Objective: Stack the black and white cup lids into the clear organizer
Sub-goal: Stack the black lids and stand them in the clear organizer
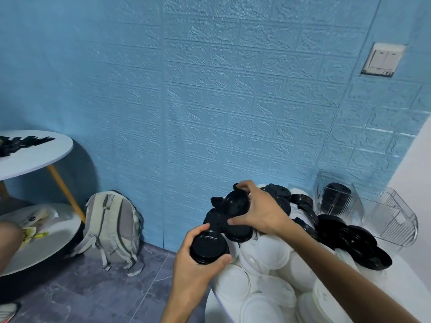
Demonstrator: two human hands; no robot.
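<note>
White cup lids [268,283] heap at the table's [405,285] near edge. Just beyond, your left hand [198,264] curls around a short stack of black lids [208,247]. Your right hand [258,210] pinches a single black lid [235,203] at its rim, above the black lid pile [349,238]. At the far edge by the blue wall [210,101], the clear organizer [394,215] holds stacked black lids.

Bare hands and forearms, nothing worn

The left hand [191,262] and right hand [261,213] are both bare: no gloves, rings, watch or bracelet at either wrist, and no sleeve covers either forearm up to the frame's edge.
</note>
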